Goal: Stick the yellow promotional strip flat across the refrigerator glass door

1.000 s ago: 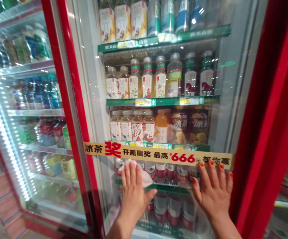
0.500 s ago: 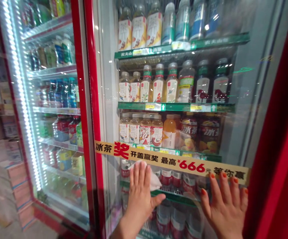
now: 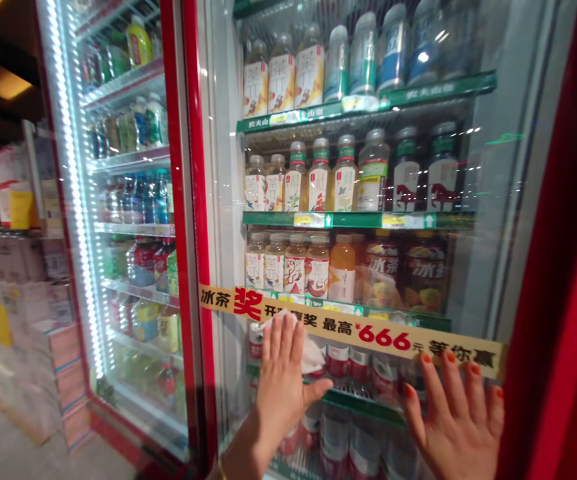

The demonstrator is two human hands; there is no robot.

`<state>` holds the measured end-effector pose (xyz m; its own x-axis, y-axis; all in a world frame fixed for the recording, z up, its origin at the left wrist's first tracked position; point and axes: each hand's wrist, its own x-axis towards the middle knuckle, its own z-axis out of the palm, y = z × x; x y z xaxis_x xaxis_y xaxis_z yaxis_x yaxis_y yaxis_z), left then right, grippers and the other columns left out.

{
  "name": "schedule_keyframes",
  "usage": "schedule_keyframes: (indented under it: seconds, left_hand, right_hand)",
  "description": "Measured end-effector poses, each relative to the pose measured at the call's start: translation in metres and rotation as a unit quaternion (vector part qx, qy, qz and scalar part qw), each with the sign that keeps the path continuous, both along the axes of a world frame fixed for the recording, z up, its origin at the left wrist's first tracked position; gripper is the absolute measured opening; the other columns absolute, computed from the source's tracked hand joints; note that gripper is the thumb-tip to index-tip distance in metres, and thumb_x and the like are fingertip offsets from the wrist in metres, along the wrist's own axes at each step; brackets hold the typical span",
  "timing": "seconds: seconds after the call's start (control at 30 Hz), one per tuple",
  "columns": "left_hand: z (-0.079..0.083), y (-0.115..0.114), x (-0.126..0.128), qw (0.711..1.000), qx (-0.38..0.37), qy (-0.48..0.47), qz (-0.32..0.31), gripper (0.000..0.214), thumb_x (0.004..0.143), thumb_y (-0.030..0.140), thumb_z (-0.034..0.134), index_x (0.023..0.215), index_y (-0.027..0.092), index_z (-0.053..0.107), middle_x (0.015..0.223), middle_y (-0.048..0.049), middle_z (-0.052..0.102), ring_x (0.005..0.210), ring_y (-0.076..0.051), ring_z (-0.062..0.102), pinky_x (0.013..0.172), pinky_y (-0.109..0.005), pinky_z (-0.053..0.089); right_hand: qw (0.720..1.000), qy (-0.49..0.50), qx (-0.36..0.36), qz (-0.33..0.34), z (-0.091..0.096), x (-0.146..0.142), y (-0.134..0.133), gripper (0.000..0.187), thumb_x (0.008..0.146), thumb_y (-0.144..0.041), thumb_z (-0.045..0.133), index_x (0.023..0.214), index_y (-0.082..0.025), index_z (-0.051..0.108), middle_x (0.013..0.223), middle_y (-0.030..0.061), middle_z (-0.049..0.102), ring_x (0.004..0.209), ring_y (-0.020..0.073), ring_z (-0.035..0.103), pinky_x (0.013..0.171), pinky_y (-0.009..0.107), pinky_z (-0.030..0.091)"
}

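My left hand [image 3: 283,393] lies flat on the glass door [image 3: 468,280] of a red-framed drinks cooler, pressing a white cloth [image 3: 313,355] to the pane just below a yellow promotional strip [image 3: 358,331]. My right hand [image 3: 451,427] rests spread on the same glass, its fingertips just under the strip. Behind the glass, bottled drinks [image 3: 313,180] stand in rows on shelves.

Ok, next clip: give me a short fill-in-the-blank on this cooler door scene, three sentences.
The hand pressing a white tissue to the glass door is the person's ____ one.
The right hand rests on the glass below a yellow banner showing the number ____.
The upright frame beside that hand is ____.

Missing words: left; 666; red.
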<state>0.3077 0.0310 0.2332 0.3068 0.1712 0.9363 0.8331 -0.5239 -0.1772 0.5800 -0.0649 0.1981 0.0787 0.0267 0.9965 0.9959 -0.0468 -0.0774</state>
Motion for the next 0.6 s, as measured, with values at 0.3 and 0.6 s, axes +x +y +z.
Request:
schedule_keyframes:
  seconds: [0.3, 0.6]
  left_hand:
    - [0.063, 0.01, 0.018, 0.984, -0.062, -0.169, -0.007, 0.107, 0.101, 0.082, 0.028, 0.174, 0.01, -0.003, 0.183, -0.0242, -0.002, 0.171, -0.041, -0.007, 0.136, -0.072, 0.007]
    - [-0.002, -0.003, 0.001, 0.998, 0.019, -0.019, 0.048, 0.096, 0.104, 0.072, 0.037, 0.175, 0.014, 0.008, 0.184, -0.0155, 0.012, 0.173, -0.033, -0.001, 0.14, -0.06, 0.006]
  right_hand:
    - [0.999, -0.027, -0.002, -0.023, 0.002, 0.002, -0.001, 0.073, 0.104, -0.045, 0.06, 0.171, -0.036, 0.032, 0.178, -0.0002, 0.033, 0.165, 0.0349, 0.032, 0.136, 0.064, 0.023]
    - [0.999, -0.029, 0.002, -0.017, 0.004, 0.0, 0.0, 0.07, 0.107, -0.046, 0.057, 0.171, -0.035, 0.033, 0.177, -0.0006, 0.034, 0.168, 0.0255, 0.027, 0.14, 0.052, 0.017]
